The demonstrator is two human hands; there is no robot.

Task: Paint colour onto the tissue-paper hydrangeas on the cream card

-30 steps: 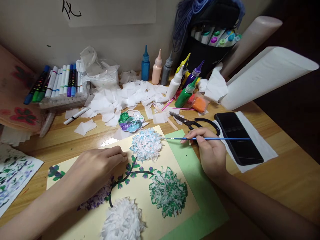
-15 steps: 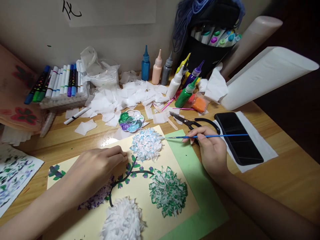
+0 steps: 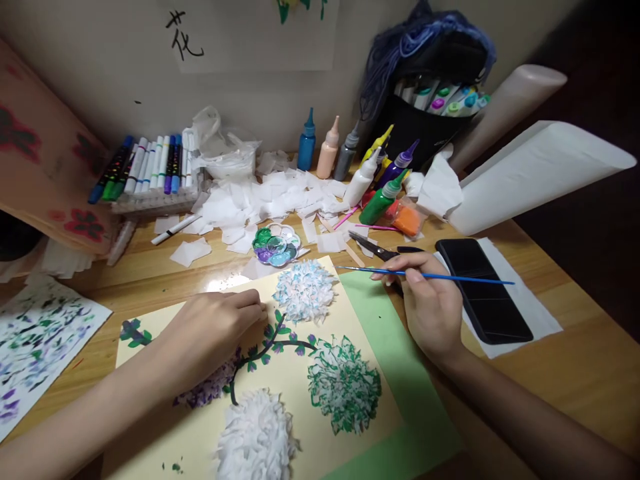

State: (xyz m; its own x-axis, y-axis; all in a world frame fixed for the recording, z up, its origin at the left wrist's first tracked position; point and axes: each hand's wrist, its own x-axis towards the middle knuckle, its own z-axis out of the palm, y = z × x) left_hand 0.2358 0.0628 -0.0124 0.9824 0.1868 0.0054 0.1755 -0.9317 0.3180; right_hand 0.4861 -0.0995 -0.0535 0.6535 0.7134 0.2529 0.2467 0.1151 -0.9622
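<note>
My right hand (image 3: 434,300) pinches a thin blue paintbrush (image 3: 465,277); its tip is just off the upper right edge of a ruffled white paper flower with pale blue tips (image 3: 305,291). Fingers curled in, my left hand (image 3: 220,327) rests on the cream paper (image 3: 200,447), left of that flower; nothing shows in it. A green-tipped flower (image 3: 345,385), a plain white flower (image 3: 259,437) and a purple flower (image 3: 213,385), partly under my left arm, sit on this sheet around a painted dark branch (image 3: 250,357). A flower-shaped paint palette (image 3: 277,245) lies behind the sheet.
Green paper (image 3: 370,307) lies under the cream sheet. Scissors (image 3: 375,248), partly behind my right hand, and a phone (image 3: 485,293) lie at right. Paint bottles (image 3: 361,179), paper scraps (image 3: 270,200), markers (image 3: 155,163) and a paper roll (image 3: 540,177) stand or lie behind.
The view has shifted, so everything sits further right. The brush tip has lifted slightly from the blue-tipped flower's edge, and its rear end has dipped. My left hand stays on the paper.
</note>
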